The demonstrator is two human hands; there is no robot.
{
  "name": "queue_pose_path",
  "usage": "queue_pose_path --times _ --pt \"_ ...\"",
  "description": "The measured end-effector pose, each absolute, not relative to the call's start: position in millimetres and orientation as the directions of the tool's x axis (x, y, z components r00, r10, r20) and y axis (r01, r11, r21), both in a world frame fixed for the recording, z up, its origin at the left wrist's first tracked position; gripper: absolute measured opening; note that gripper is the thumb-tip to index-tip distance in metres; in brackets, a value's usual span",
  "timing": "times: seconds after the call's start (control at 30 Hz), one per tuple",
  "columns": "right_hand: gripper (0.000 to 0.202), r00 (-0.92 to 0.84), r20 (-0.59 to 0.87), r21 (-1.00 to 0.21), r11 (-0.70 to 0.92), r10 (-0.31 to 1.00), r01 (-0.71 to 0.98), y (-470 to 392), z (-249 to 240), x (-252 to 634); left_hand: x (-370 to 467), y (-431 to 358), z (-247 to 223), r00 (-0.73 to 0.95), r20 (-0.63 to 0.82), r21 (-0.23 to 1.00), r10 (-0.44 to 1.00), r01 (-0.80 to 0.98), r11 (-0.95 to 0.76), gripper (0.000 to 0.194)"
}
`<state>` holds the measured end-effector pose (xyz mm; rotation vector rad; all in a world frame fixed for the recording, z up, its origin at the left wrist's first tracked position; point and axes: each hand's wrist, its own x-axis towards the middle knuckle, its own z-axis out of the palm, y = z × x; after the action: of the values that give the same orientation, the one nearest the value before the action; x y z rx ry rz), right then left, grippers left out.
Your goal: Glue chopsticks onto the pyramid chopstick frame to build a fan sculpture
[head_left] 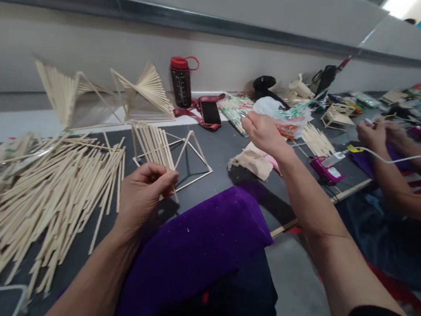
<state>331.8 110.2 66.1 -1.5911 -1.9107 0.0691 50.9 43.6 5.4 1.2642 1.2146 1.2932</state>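
My left hand (147,186) is closed, thumb against fingers, at the lower edge of a small model of thin wooden sticks (155,145). Its slats fan side by side on the left, and an open triangular frame stands on the right. The fingers hide just where they grip it. Raised over the table further right, my right hand (263,132) is closed in a pinch; whatever is in its fingertips is too small to make out. Below that hand lies a crumpled tan cloth or paper (251,163). A big pile of loose wooden sticks (54,197) spreads left of my left hand.
Two twisted stick models (142,92) stand by the wall. Behind are a dark bottle with red lid (180,83), a phone (211,112) and plastic bags (289,116). Purple cloth (207,232) covers my lap. At right, a co-worker's hands (378,134) work near a magenta device (326,170).
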Motion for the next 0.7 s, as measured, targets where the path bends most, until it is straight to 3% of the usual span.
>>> queue_pose_path --times 0.13,0.33,0.7 --pt "0.036 0.097 0.456 -0.316 0.059 0.885 0.947 125.3 70.8 381.7 53.1 42.7 9.4 -0.047 0.057 0.997 0.997 0.052 -0.055 0.018" --pt "0.01 0.368 0.461 -0.253 -0.278 0.808 0.927 165.5 83.5 471.1 52.9 44.3 7.5 -0.06 0.034 0.999 0.998 0.015 -0.033 0.018" --pt "0.023 0.43 0.419 -0.371 -0.282 0.8 0.885 203.8 53.7 529.4 52.1 43.3 6.5 -0.058 0.033 0.995 0.998 0.097 -0.027 0.017"
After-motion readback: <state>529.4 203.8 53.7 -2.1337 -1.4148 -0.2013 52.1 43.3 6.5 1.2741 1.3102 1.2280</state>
